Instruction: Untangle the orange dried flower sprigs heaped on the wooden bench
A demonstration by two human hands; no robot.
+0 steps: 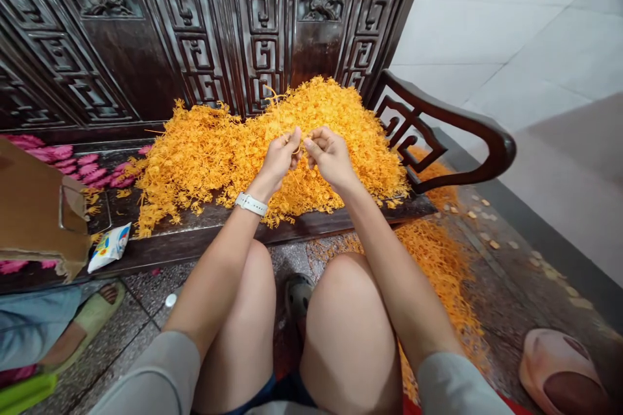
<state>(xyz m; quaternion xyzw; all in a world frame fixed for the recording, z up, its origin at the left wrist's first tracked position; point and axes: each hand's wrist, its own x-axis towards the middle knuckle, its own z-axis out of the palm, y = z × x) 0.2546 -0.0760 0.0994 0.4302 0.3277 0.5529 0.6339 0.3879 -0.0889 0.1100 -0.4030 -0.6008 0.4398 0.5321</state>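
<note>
My left hand point(283, 154), with a white watch point(251, 203) on its wrist, is closed in a pinch over the heap of yellow-orange plastic flower pieces point(321, 104). A bit of yellow shows between its thumb and fingers, seemingly one such piece. Close beside it, almost touching, my right hand point(329, 154) also has thumb and forefinger pressed together. Whatever lies in that pinch is too small to make out. The heap covers much of the dark wooden bench point(195, 233) and lies behind and below both hands.
Pink flower pieces point(90, 168), a cardboard box point(39, 201) and a small white packet point(111, 246) sit at the bench's left. A carved armrest point(457, 123) bounds the right. Orange plastic strands point(433, 266) cover the floor nearby. Another person's slippered foot point(82, 324) is at lower left.
</note>
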